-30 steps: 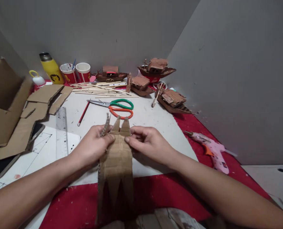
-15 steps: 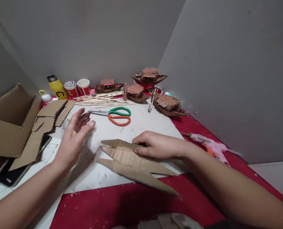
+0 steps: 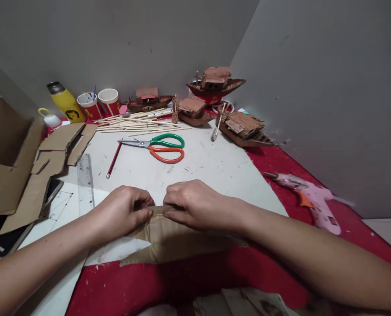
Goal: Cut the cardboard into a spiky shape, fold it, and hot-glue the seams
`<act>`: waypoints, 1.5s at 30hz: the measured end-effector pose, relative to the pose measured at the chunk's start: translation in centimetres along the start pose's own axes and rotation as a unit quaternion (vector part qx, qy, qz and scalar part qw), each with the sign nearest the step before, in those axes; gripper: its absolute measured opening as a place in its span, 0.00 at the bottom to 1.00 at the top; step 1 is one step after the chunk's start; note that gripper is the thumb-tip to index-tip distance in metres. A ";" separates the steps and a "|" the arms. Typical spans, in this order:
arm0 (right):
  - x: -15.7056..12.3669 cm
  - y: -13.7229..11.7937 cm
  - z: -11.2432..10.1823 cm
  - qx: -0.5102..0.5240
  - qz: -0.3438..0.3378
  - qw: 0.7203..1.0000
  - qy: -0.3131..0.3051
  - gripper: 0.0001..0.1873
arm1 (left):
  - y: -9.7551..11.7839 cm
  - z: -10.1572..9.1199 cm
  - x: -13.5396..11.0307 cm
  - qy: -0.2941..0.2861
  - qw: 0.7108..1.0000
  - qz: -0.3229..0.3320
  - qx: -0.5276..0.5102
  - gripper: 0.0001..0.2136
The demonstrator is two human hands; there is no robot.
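Observation:
A cut piece of brown cardboard (image 3: 179, 241) with pointed ends lies at the near edge of the white board, partly over the red cloth. Its far edge is pinched between the fingers of my left hand (image 3: 126, 210) and my right hand (image 3: 195, 204), which sit side by side with a small gap between them. Both hands cover part of the cardboard. Beyond them lie scissors (image 3: 167, 149) with one green and one orange handle, their blades pointing left. A red and black pencil (image 3: 114, 161) touches the blade tips.
Thin wooden sticks (image 3: 139, 123) and model boats, one of them a brown boat (image 3: 244, 129), stand at the back beside paper cups (image 3: 109, 102) and a yellow bottle (image 3: 66, 103). Cardboard scraps (image 3: 52, 162) and a ruler (image 3: 85, 180) lie left; a pink glue gun (image 3: 310, 197) lies right.
My left hand has come down and right, from near the scissors to the cardboard, and has taken hold of its far edge. The pencil and ruler now show. The view has shifted slightly.

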State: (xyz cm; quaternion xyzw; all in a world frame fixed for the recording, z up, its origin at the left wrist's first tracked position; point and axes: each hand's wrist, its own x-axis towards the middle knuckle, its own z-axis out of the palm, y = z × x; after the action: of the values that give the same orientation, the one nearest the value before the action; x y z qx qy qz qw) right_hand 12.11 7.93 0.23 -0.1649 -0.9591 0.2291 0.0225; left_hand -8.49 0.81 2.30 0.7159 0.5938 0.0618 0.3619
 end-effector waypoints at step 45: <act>-2.0 -0.9 0.4 -0.172 -0.071 0.982 0.019 0.08 | 0.3 2.3 -1.8 0.068 0.903 0.264 0.332 0.09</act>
State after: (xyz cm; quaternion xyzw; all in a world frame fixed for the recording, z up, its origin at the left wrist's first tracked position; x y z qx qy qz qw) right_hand 13.72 6.34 0.35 -0.1023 -0.9928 0.0551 0.0279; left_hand -7.55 -1.81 1.38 0.9194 0.3919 0.0027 0.0324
